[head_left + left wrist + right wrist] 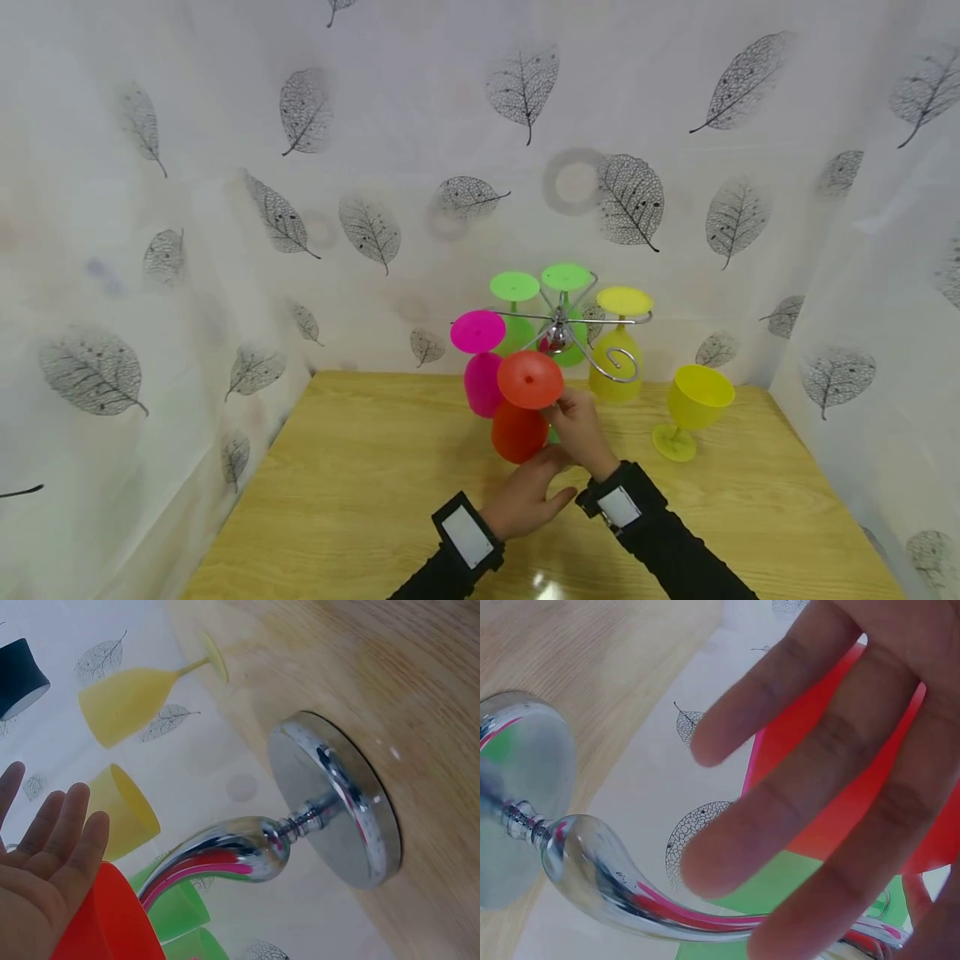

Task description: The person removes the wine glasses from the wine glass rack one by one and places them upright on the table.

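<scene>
A red goblet [521, 433] hangs upside down at the front of a chrome stemware rack [558, 317], its flat foot facing up. Up by the stem, just under the foot, my right hand [577, 425] pinches it; the other fingers spread loosely past the bowl in the right wrist view. Lower down, my left hand [525, 498] is beside the bowl's rim, fingers straight and thumb held apart. The left wrist view has those fingers [71, 832] against the red bowl [112, 919]. From the head view the red goblet hides much of the rack's post.
Also hanging upside down are a magenta goblet [480, 332], two green goblets [514, 287] and a yellow goblet [624, 302]. Another yellow goblet [701, 398] stands upright on the wooden table [360, 483] at right. A leaf-print curtain [420, 100] closes off the back and sides.
</scene>
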The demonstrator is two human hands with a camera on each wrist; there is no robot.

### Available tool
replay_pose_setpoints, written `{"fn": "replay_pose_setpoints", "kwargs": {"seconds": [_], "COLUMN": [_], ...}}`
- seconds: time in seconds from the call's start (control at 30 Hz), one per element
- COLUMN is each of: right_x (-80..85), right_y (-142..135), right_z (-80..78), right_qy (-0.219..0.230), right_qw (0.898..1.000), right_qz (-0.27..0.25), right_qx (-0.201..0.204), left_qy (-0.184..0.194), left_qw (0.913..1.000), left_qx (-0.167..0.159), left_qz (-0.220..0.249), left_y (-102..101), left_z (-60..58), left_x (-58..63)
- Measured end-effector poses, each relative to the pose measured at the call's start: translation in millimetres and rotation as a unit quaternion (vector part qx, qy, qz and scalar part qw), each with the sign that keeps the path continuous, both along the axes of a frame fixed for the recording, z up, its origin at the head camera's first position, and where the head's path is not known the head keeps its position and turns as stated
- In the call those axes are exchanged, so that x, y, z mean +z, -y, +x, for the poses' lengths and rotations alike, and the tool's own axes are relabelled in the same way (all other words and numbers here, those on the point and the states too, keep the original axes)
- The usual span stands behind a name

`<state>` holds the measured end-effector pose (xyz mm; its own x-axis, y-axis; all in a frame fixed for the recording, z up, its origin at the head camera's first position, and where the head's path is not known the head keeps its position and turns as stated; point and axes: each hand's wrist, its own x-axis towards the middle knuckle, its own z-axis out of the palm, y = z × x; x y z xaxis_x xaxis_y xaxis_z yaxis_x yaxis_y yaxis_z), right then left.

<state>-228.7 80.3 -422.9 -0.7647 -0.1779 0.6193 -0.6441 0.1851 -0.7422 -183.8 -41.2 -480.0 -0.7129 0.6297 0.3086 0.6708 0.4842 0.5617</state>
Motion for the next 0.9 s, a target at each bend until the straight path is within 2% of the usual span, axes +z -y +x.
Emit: {"fn": "replay_pose_setpoints", "kwargs": {"seconds": [0.2,0.4,0.63,0.73,0.83,0.9], "right_x": [0.9,3.9,7.7,9.2,9.1,9.0], "right_y": [5.5,9.4,11.3,12.8,13.4,12.8], "right_z": [-5.1,-8.6,-13.9,-17.2,-21.0,-23.2], "right_qy": [0.026,0.04,0.037,0.026,0.011,0.02], "right_qw": [1.0,0.999,0.999,1.0,1.0,0.999], "right_qz": [-0.01,-0.006,0.008,-0.002,-0.006,-0.007], "right_qx": [0.013,0.007,-0.002,-0.002,-0.02,-0.031], "left_qy": [0.016,0.016,0.031,0.024,0.006,-0.007], "left_qw": [0.9998,0.9997,0.999,0.9992,0.9997,0.9998], "left_qx": [0.001,-0.002,-0.003,-0.001,0.007,0.014], "left_qz": [0.014,0.019,0.031,0.032,0.023,0.011], "left_y": [2.4,4.8,5.5,5.6,6.2,6.1], "left_z": [-1.0,-1.4,-0.6,0.3,2.1,3.7], "left_x": [2.6,4.1,3.2,2.0,0.9,-0.1]}}
